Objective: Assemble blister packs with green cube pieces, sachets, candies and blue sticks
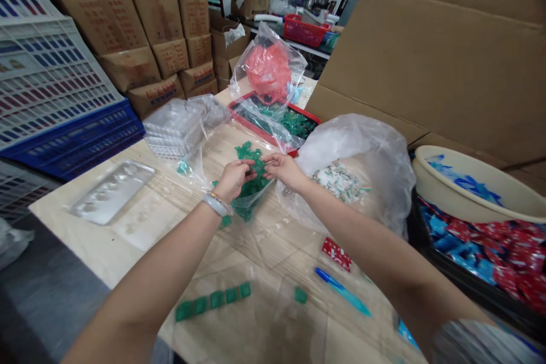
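Both my hands are at a pile of small green translucent plastic pieces (251, 190) on clear plastic in the middle of the table. My left hand (234, 179), with bands at the wrist, has its thumb and fingers pinched at the pile's edge. Facing it, my right hand (284, 169) pinches too, its fingertips close to the left ones. What each pinch holds is too small to make out. Nearer to me lies a row of several green square pieces (215, 299), and a single green square piece (300, 294) sits to its right.
A clear moulded tray (113, 190) lies left, before stacked clear trays (174, 125). Behind the pile stands a red-rimmed tray (309, 116). A bag of small pieces (341, 182), a blue pen (343, 291), a red packet (336, 254) and a cream basin (478, 205) are right.
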{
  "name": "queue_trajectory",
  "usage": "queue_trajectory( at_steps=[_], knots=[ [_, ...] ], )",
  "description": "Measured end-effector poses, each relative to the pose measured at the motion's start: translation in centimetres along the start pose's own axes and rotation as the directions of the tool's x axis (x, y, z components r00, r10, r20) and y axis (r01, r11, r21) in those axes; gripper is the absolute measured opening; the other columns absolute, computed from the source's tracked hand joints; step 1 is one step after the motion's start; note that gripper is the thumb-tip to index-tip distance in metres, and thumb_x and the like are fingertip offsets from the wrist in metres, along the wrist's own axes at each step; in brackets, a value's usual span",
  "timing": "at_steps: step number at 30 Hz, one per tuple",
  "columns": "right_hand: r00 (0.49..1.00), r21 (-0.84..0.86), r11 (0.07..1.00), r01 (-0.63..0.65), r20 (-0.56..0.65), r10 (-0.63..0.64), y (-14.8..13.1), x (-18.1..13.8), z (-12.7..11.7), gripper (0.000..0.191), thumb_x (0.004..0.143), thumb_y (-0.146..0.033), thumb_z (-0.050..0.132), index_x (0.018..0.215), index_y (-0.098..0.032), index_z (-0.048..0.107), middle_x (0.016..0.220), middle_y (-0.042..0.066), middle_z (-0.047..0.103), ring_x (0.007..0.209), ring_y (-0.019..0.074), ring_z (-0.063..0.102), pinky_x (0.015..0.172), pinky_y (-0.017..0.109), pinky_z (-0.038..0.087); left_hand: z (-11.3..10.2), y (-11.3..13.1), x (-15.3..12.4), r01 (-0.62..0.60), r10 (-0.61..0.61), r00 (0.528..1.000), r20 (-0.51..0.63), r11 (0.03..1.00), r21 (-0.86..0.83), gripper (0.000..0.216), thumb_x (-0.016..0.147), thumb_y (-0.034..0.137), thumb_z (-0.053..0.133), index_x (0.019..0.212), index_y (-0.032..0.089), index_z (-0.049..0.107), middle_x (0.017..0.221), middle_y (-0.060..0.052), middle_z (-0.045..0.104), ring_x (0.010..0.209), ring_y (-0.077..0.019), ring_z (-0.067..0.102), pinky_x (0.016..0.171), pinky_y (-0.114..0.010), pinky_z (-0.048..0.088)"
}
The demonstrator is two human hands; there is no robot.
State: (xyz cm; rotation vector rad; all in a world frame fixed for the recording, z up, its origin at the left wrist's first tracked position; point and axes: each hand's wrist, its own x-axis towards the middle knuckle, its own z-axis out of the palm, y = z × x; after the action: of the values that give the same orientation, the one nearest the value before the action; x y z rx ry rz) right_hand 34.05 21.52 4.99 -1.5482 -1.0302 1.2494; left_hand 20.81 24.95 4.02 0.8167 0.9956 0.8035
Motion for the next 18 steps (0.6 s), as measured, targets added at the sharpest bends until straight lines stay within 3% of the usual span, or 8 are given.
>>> queue_trajectory(
  at_steps=[3,6,9,14,18],
  knots=[
    [0.999,0.011,1.0,-0.018,-0.029,0.018,-0.2,0.3,0.3,0.018,0.065,-0.002,0.05,0.078,-0.015,0.049,0.05,-0.008,0.052,0.044,0.0065,0.055,0.045,0.016,0.044,-0.6,0.4,0.2,0.009,-0.012,0.999,0.043,0.999,0.05,0.024,0.058,0.002,0.047,0.075,0.012,0.06,0.067,-0.002,0.06,0.064,-0.0122,0.057,0.07,-0.03,0.047],
    [1.0,0.01,1.0,0.011,-0.004,-0.011,-0.1,0.5,0.5,0.021,0.064,-0.002,0.049,0.079,-0.016,0.049,0.051,-0.008,0.053,0.048,0.0079,0.057,0.047,0.017,0.045,-1.0,0.7,0.2,-0.174,0.146,0.982,0.124,0.95,0.261,0.023,0.058,0.008,0.055,0.079,0.013,0.065,0.081,-0.003,0.065,0.079,-0.0155,0.057,0.078,-0.029,0.043],
    [0.997,-0.083,0.994,0.076,0.007,-0.075,0.2,0.7,0.8,0.02,0.062,-0.003,0.051,0.078,-0.016,0.048,0.05,-0.007,0.053,0.049,0.0097,0.057,0.048,0.019,0.045,-0.8,0.7,0.4,-0.292,0.239,0.954,0.183,0.881,0.372,0.018,0.06,0.02,0.061,0.076,0.012,0.066,0.074,-0.003,0.066,0.072,-0.0154,0.058,0.072,-0.027,0.044],
    [0.995,-0.161,0.983,0.094,-0.014,-0.097,0.3,0.4,1.2,0.02,0.06,-0.003,0.048,0.074,-0.017,0.046,0.047,-0.007,0.052,0.047,0.0117,0.056,0.049,0.023,0.047,-0.5,0.1,0.4,-0.215,0.166,0.969,0.181,0.929,0.3,0.014,0.062,0.021,0.061,0.071,0.011,0.063,0.06,0.0,0.061,0.054,-0.0106,0.054,0.057,-0.024,0.044],
    [0.996,-0.133,0.988,0.081,-0.01,-0.083,-0.1,0.0,1.3,0.02,0.063,-0.003,0.045,0.077,-0.017,0.045,0.047,-0.008,0.05,0.046,0.0104,0.056,0.05,0.022,0.047,-0.5,0.2,-0.2,-0.3,0.267,0.952,0.149,0.91,0.286,0.011,0.063,0.021,0.061,0.069,0.012,0.061,0.059,0.001,0.058,0.054,-0.0102,0.054,0.054,-0.022,0.044]
  ],
)
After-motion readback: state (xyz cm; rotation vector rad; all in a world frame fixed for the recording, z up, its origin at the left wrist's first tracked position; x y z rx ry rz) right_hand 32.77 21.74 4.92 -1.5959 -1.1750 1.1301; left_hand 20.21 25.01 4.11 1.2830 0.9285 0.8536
